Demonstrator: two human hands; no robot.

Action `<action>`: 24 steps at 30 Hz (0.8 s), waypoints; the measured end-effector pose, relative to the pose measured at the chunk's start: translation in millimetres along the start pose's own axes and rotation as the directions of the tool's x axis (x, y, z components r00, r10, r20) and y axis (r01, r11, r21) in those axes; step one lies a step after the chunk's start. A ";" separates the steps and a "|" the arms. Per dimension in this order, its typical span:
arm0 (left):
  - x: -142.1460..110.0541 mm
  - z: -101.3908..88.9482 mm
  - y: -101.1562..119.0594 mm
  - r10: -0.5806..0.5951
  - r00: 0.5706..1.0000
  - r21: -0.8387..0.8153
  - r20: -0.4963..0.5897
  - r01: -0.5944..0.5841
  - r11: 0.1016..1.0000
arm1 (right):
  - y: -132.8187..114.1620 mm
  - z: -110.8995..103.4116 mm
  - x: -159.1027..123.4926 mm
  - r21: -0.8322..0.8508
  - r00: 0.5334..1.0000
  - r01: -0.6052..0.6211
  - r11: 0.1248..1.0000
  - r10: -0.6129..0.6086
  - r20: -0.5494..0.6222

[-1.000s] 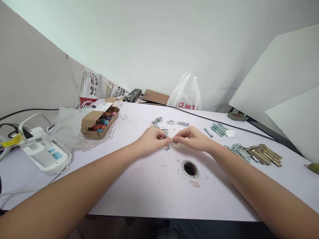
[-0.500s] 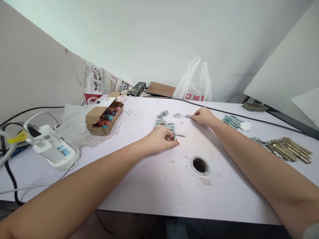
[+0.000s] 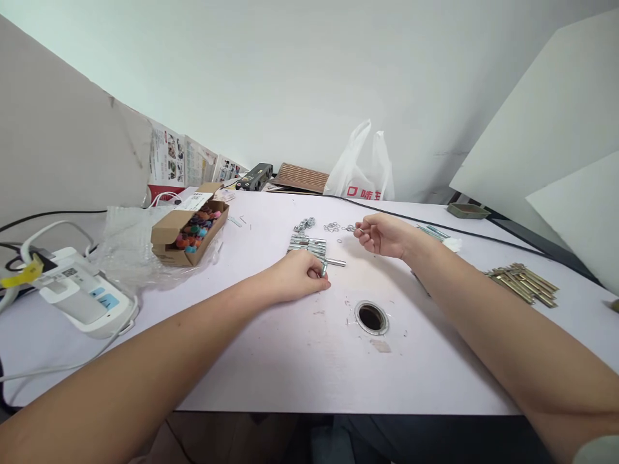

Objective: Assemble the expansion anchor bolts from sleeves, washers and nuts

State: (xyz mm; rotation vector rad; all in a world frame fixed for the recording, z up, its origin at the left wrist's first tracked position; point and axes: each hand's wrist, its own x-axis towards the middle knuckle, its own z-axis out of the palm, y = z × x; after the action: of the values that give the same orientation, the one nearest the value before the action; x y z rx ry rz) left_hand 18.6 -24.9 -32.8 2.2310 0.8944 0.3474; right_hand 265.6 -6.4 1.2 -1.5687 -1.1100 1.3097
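Note:
My left hand (image 3: 300,276) rests low over the table, its fingers closed round a short silvery metal cylinder (image 3: 324,267). A thin metal rod (image 3: 337,263) lies just past the fingertips. Behind that hand is a row of silvery metal sleeves (image 3: 309,243), partly hidden by it. Several nuts (image 3: 304,225) sit in a cluster beyond the sleeves, with loose ring washers (image 3: 331,227) to their right. My right hand (image 3: 380,235) is at the right end of the washers, thumb and forefinger pinched on what looks like a small washer (image 3: 360,231). A single ring (image 3: 339,241) lies apart nearby.
At the right lie brass-coloured metal pieces (image 3: 527,283) and silvery rods (image 3: 430,232), partly behind my right arm. A round hole (image 3: 371,318) opens in the table (image 3: 271,374). Left are a cardboard box (image 3: 169,241) and a white device (image 3: 89,296). A black cable (image 3: 416,218) crosses behind.
My right hand has turned and lifted slightly, so its curled fingers now show. The left hand keeps its hold on the cylinder. The whole view has shifted a little.

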 end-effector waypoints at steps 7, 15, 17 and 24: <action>3.9 -6.2 -5.3 -0.066 0.989 0.062 -0.133 0.075 0.995 | 20.5 18.7 -16.7 -0.270 0.998 -0.006 0.963 0.021 0.054; 4.3 -4.7 -8.2 -0.119 0.986 0.065 -0.119 0.128 0.990 | 17.2 26.9 -27.4 -0.692 0.947 0.303 0.655 -0.126 0.295; 4.6 -4.5 -8.1 -0.119 0.986 0.063 -0.120 0.127 0.990 | 15.1 23.7 -28.0 -0.642 0.932 0.318 0.698 -0.106 0.346; 4.9 -4.4 -9.6 -0.098 0.989 0.060 -0.115 0.105 0.993 | 11.9 29.4 -35.9 -0.170 0.823 0.228 0.959 -0.097 0.559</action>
State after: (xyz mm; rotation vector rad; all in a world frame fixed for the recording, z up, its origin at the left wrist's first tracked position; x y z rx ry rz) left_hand 15.2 -14.4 -36.4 2.2340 1.0891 0.4035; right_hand 235.2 -43.0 -3.9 -1.2363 -1.7689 1.6051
